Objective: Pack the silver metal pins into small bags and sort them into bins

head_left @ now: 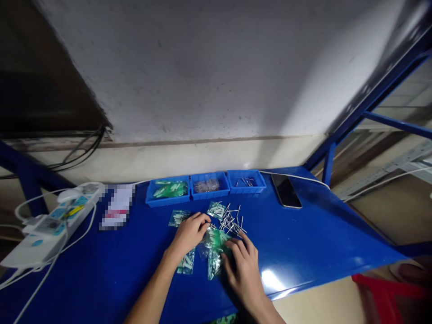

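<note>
Left grip (193,230) and right grip (242,261) curl by green bags (217,238), but I can't tell if they pinch any, with metal pins (232,222) close, maybe for easy reach.

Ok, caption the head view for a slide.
Left hand and right hand among plastic packets, beside loose metal pins on a blue table, three blue bins behind.

A scuffed grey wall (202,67) (cream along its base) stands behind a glossy blue table (324,225); light glares near the front edge, beside pale floor (310,299).
</note>
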Motion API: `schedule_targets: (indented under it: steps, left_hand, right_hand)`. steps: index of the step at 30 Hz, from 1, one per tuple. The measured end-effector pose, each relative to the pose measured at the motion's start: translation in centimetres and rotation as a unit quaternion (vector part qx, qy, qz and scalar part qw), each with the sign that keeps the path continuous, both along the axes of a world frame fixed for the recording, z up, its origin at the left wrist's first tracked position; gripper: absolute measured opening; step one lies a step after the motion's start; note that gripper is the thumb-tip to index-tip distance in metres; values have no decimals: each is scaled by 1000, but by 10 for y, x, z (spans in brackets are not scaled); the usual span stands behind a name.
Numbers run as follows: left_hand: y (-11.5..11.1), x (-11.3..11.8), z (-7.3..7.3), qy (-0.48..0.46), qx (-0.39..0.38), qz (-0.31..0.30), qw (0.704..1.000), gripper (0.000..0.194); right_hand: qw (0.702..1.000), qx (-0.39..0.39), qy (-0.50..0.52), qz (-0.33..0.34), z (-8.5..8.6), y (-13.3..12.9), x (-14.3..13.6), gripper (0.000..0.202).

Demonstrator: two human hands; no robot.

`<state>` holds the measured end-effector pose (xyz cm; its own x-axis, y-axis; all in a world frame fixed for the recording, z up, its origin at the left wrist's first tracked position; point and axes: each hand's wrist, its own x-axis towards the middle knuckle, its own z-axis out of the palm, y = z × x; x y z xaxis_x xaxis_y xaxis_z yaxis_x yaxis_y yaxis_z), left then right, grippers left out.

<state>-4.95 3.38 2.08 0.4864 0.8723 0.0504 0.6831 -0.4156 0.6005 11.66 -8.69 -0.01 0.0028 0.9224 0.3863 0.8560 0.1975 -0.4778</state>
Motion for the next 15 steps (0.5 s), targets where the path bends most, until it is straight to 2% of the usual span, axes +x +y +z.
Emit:
schedule_targets:
  steps: [5,9,12,14,15]
  left_hand:
    - [1,-1,3,-117,20,12,993,23]
    - [0,-1,5,-185,38,67,980,25]
    - [-1,0,6,-233,-1,87,969,27]
    - [0,0,6,-304,-80,79,946,35]
    - [1,0,6,-349,-131,74,925,43]
  right_hand:
    - [991,74,98,-55,4,11,4,13]
    - [967,146,184,-99,20,36,13,16]
    - [963,159,208,-61,38,61,15,18]
    - [968,152,200,-3,44,77,12,19]
    - [971,149,186,27,44,84,8,20]
